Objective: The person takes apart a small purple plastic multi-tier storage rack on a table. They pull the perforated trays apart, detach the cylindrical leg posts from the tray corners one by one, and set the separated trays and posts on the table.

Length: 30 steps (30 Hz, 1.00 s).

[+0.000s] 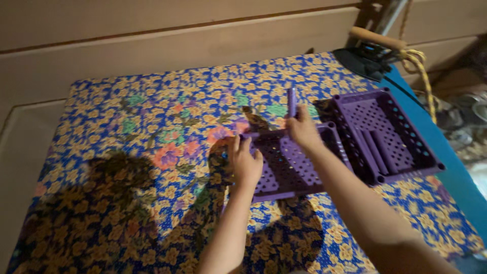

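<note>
— What sort of place am I working in?
— A home, I'd say: a floral cloth (152, 127) covers my table, an old iron (373, 53) with a wooden handle sits at one o'clock, and plain board walls (177, 35) run along twelve.

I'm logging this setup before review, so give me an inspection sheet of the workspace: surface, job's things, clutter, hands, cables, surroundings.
Surface: floral cloth, blue and yellow, spread flat.
Job's things: purple perforated tray under both hands; purple post upright at its far edge; second purple tray beside it, with loose purple rods inside.
Clutter: flat iron at the far corner.
Hands: left hand rests on the tray's edge; right hand grips the post.
Cables: yellow braided cord by the iron.
Surroundings: plank wall behind.
</note>
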Motion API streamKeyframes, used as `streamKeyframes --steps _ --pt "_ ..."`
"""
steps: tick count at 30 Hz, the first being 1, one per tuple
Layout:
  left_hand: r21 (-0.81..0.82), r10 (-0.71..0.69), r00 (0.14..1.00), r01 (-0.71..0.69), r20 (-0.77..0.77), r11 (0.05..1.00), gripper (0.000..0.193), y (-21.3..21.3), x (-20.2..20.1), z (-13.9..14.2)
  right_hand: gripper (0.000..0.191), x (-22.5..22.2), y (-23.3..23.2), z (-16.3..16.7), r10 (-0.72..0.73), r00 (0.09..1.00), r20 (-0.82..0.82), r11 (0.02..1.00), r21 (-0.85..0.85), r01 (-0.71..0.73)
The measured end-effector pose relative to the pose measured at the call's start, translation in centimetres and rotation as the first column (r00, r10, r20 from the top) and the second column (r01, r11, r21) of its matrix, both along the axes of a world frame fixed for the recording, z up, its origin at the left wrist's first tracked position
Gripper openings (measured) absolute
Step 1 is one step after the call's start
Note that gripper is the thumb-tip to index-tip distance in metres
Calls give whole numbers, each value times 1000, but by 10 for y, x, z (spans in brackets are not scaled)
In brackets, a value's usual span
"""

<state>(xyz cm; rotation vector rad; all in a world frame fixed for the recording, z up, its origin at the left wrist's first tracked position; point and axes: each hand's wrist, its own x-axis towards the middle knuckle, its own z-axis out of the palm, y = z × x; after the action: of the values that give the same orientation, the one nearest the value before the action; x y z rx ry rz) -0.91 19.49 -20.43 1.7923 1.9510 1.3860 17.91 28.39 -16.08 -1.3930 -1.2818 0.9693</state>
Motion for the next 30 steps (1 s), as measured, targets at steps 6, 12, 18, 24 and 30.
streamKeyframes --steps 6,12,18,24,30 --pt "45 -298 954 297 13 954 33 -12 71 20 52 145 -44 7 -401 822 404 916 156 370" --pt "-29 -540 840 542 59 840 29 -34 124 15 30 231 -88 5 -539 575 616 818 219 532" --pt "-63 -629 777 627 -12 776 28 -52 139 11 35 251 -97 -8 -305 529 791 908 74 413" --pt "-176 -666 745 650 -41 739 29 -61 136 25 34 246 -100 -5 -256 527 810 949 108 295" --pt "-252 -709 705 681 -30 687 33 -63 133 38 29 206 -132 14 -419 631 653 906 259 334"
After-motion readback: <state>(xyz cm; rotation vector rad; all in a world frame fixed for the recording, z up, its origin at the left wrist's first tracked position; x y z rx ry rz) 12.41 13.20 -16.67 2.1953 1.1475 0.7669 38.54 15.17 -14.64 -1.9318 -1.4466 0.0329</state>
